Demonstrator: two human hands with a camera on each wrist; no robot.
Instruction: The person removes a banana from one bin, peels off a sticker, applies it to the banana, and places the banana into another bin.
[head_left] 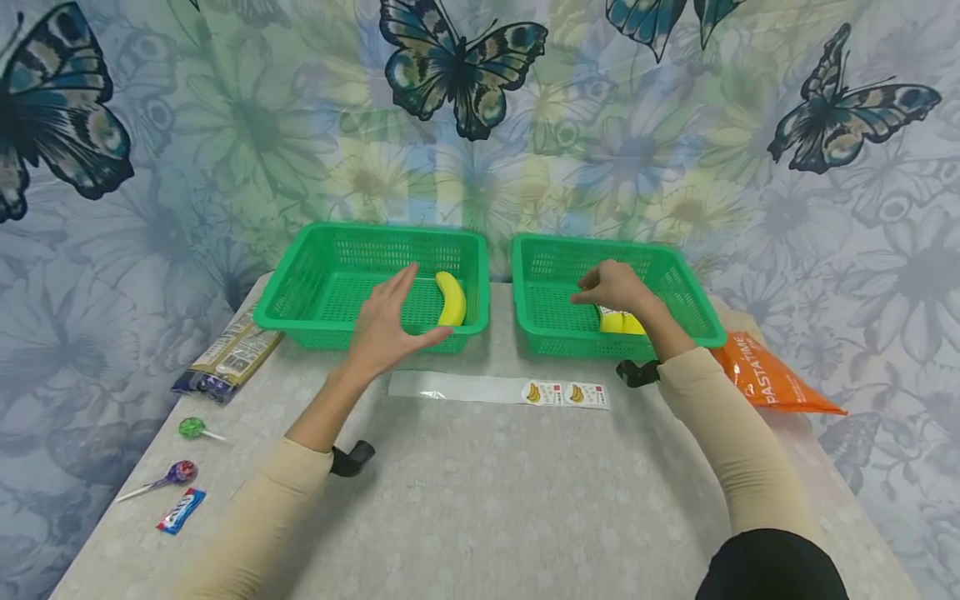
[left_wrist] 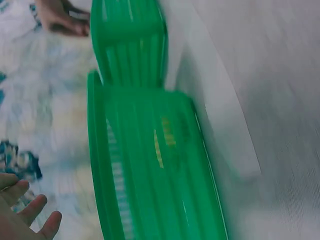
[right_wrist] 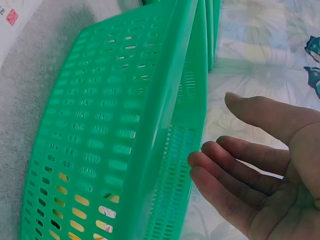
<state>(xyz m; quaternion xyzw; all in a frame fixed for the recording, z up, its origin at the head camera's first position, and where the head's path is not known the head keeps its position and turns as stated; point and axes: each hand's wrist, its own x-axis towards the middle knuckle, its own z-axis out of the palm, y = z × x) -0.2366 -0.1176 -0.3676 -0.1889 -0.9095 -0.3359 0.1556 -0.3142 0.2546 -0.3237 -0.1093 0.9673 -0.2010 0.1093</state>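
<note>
Far left of the left basket [head_left: 315,283], along the table [head_left: 480,500] edge: a blue candy wrapper [head_left: 180,510], a purple lollipop [head_left: 168,477], a green lollipop [head_left: 193,428]; nearer the basket's left wall, almost touching it, a flat printed packet [head_left: 228,354]. Over that basket's front rim, left hand [head_left: 390,321], fingers straight and spread, holding nothing, thumb just beside the banana [head_left: 452,298] lying inside against the right wall; open floor in the rest of the basket. In front of the two baskets, a clear strip with banana stickers [head_left: 498,389] lying flat; bare tabletop nearer still. A narrow gap right of the left basket, then the right basket [head_left: 551,279]; above it, right hand [head_left: 611,287], fingers loosely bent, empty in the wrist view; yellow bananas [head_left: 621,322] beneath the wrist near the front wall. Rightmost, an orange pasta bag [head_left: 772,379] touching that basket's corner, close to the table's right edge.
</note>
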